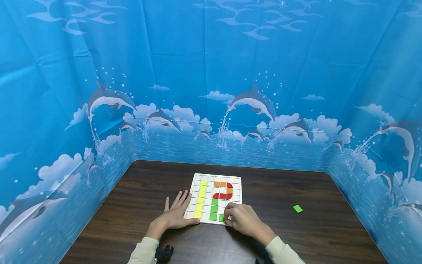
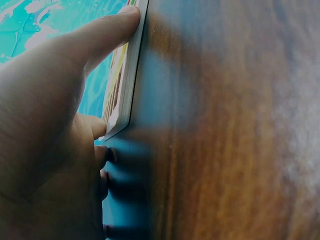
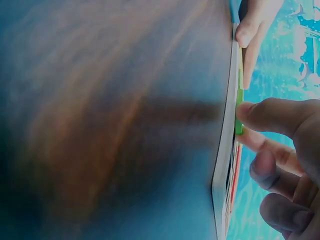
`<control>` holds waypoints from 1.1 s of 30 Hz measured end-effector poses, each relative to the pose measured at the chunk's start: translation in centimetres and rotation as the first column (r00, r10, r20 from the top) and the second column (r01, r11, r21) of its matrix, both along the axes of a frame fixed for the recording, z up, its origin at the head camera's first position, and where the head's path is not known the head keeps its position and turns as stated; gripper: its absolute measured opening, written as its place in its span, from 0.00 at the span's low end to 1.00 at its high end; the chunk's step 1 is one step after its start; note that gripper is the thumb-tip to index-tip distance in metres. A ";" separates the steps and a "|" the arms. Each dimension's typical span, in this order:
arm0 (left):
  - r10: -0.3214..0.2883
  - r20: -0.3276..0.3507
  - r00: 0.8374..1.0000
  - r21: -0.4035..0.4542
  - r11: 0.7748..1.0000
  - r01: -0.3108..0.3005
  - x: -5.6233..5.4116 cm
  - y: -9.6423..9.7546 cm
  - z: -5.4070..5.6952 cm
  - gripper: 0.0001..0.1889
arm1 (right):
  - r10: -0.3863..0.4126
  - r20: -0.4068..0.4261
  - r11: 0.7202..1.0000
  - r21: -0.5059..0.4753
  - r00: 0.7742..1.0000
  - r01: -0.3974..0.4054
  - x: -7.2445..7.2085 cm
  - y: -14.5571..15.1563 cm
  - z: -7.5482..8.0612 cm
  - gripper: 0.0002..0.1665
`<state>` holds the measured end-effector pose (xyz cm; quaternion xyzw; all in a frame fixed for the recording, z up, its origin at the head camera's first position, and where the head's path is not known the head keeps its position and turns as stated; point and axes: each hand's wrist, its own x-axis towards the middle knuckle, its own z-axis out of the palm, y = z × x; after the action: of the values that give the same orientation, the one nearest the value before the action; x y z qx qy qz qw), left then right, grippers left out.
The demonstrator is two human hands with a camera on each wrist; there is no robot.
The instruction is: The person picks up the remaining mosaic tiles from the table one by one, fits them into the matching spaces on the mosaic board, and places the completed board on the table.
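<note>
A white square grid board [image 1: 207, 178] lies on the table, bearing a column of yellow tiles [image 1: 200, 200], orange tiles [image 1: 223, 184], red rounded tiles [image 1: 222, 196] and a column of green tiles [image 1: 214, 210]. My left hand [image 1: 175, 214] rests at the board's left side with fingers spread. Its thumb touches the near edge, as the left wrist view shows too. At the board's near right part, my right hand [image 1: 244, 219] pinches a green square tile [image 3: 239, 126] between thumb and index finger. That tile sits at the bottom row, partly covered by the fingers.
A loose green tile [image 1: 298, 208] lies on the dark wooden table [image 1: 280, 190], right of the board. A blue dolphin-print curtain [image 1: 184, 73] stands around the table's back and sides.
</note>
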<state>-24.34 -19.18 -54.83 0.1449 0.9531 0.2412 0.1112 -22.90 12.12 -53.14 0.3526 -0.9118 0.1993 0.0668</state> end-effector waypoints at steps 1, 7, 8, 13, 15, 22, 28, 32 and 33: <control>0.000 0.004 1.000 0.005 1.000 0.000 0.1 0.0 0.2 0.65 | 0.004 0.002 1.000 0.006 1.000 -0.004 0.0 0.0 0.1 0.05; 0.002 0.001 1.000 0.007 1.000 -0.002 0.3 -0.1 0.2 0.65 | 0.042 0.019 0.998 0.047 0.999 -0.043 0.0 -0.1 0.5 0.06; 0.000 -0.001 1.000 0.004 1.000 0.000 0.3 -0.1 0.1 0.65 | 0.048 0.020 0.997 0.057 0.999 -0.049 0.0 -0.2 0.6 0.06; 0.008 0.008 1.000 -0.018 1.000 -0.008 0.2 0.1 0.4 0.64 | 0.051 0.019 0.996 0.077 0.999 -0.052 -0.1 -0.2 0.6 0.07; 0.011 0.017 1.000 -0.031 0.999 -0.010 0.2 0.2 0.6 0.63 | 0.048 0.025 0.996 0.067 0.999 -0.050 0.0 -0.1 0.6 0.07; 0.024 -0.015 1.000 -0.038 0.999 -0.024 -0.6 -0.3 -1.5 0.64 | 0.043 0.042 0.999 0.031 0.998 -0.044 0.3 0.1 0.5 0.05; 0.019 -0.012 1.000 -0.035 0.999 -0.020 -0.9 -0.4 -1.7 0.64 | 0.039 0.055 0.999 0.013 0.998 -0.039 0.3 0.3 0.2 0.05; 0.018 -0.008 1.000 -0.026 0.999 -0.019 -0.8 -0.3 -1.4 0.65 | 0.031 0.062 0.999 0.021 0.998 -0.032 0.4 0.5 0.2 0.05; 0.016 -0.008 1.000 -0.029 0.999 -0.016 -0.7 -0.2 -1.3 0.65 | 0.029 0.061 0.999 0.021 0.998 -0.031 0.4 0.6 0.1 0.04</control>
<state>-25.05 -19.40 -56.16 0.1367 0.9580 0.2277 0.1077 -22.48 12.70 -52.99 0.3608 -0.9102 0.2009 0.0324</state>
